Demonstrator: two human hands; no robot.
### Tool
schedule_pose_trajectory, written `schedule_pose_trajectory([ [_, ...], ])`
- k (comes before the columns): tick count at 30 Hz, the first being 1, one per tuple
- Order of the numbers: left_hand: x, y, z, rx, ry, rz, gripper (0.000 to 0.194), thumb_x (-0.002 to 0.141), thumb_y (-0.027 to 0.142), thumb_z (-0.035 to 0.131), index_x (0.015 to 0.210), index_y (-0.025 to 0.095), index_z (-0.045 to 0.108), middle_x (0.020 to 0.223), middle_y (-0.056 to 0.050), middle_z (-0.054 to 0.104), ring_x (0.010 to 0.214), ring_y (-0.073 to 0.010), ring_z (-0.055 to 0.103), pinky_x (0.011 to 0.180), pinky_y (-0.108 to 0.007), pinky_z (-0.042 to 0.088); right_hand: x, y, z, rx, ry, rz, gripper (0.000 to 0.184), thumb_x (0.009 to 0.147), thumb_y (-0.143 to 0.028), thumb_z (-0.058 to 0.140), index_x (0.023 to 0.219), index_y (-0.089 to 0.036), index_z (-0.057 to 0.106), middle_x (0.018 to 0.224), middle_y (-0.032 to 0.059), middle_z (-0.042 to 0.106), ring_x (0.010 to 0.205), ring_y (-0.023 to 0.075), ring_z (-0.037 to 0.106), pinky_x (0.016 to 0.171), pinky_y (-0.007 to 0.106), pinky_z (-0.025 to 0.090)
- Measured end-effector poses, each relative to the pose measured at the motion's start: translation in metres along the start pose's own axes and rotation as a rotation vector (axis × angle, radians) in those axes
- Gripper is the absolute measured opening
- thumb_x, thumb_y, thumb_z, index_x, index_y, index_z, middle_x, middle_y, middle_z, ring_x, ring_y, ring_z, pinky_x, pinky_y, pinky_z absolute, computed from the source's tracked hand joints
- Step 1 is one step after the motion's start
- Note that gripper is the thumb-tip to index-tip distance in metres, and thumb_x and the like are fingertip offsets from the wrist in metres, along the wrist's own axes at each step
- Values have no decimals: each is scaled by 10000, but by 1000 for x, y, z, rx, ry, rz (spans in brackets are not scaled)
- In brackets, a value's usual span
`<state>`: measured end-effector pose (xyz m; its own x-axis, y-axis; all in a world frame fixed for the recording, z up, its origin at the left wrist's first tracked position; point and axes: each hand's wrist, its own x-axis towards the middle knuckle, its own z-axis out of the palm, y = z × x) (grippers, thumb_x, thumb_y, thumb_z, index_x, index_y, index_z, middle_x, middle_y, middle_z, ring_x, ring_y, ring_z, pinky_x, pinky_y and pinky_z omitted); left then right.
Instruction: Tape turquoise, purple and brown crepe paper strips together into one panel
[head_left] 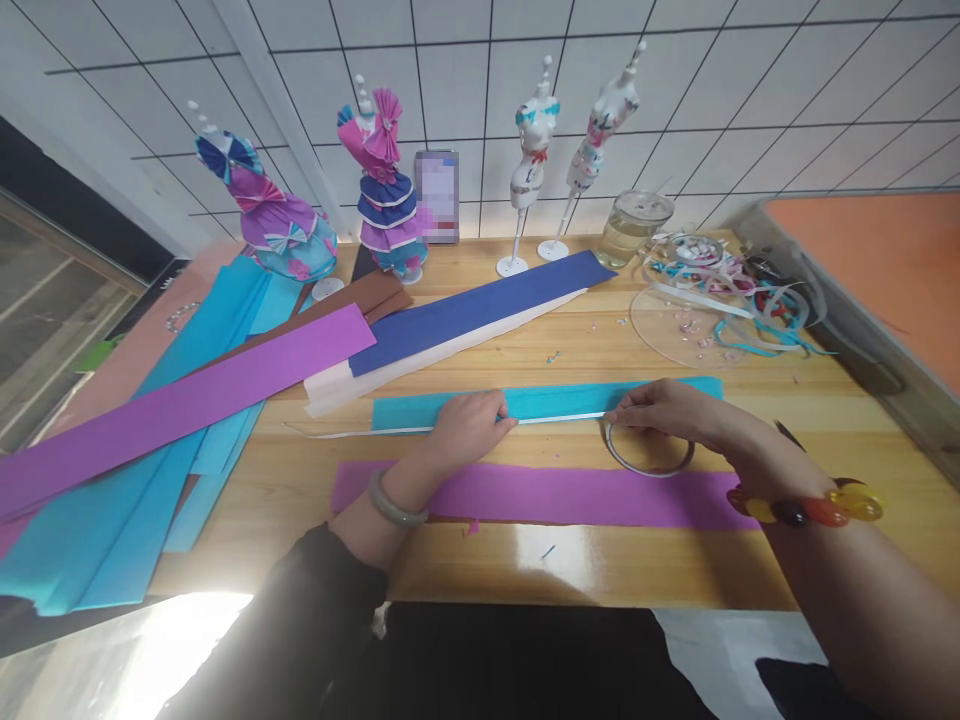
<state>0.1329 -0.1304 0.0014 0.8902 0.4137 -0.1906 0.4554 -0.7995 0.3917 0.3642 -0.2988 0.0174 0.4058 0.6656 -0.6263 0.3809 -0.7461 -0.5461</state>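
The turquoise paper strip [555,402] lies lengthwise across the wooden table [480,585], passing beneath both hands and showing at its far side and beyond each of them. A narrow white tape [562,418] runs along the strip's near long edge: it leads from the right fingertips, straight across the gap between the hands, to the left hand [471,432], then out past that hand's other side, where its loose end goes beyond the strip's left end and curls on the bare wood. The left hand sits left of the strip's middle, fingers curled in and thumb lying at the tape; whether it pinches the tape or only presses it down cannot be told. The right hand [660,410], nearer the strip's right end, has its thumb and fingers closed on the ring-shaped tape roll [649,473] at its upper left, right where the tape leaves it. The rest of the ring extends below the palm, its near edge above a purple paper strip [555,497], which lies nearer the body, roughly parallel to the turquoise one. Beyond the hands, a dark blue strip [480,310] rests slantwise on the table.
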Motion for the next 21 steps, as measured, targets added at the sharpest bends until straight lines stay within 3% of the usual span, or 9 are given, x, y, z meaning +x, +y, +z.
schedule_pose_trajectory([
  [11, 0, 1, 1, 21, 18, -16, 167, 854, 368, 506, 866, 214, 571, 854, -8, 670, 821, -186, 619, 669, -271, 409, 7, 1, 0, -130, 34, -12, 325, 606, -526, 664, 625, -202, 669, 560, -3, 550, 548, 127, 470, 522, 272, 389],
  [21, 0, 3, 2, 8, 7, -27, 184, 872, 378, 485, 873, 216, 573, 876, -11, 669, 848, -185, 620, 700, -277, 413, -3, -2, -5, -68, -52, -61, 474, 611, -664, 620, 587, -191, 598, 559, -4, 531, 529, 107, 431, 498, 257, 359],
])
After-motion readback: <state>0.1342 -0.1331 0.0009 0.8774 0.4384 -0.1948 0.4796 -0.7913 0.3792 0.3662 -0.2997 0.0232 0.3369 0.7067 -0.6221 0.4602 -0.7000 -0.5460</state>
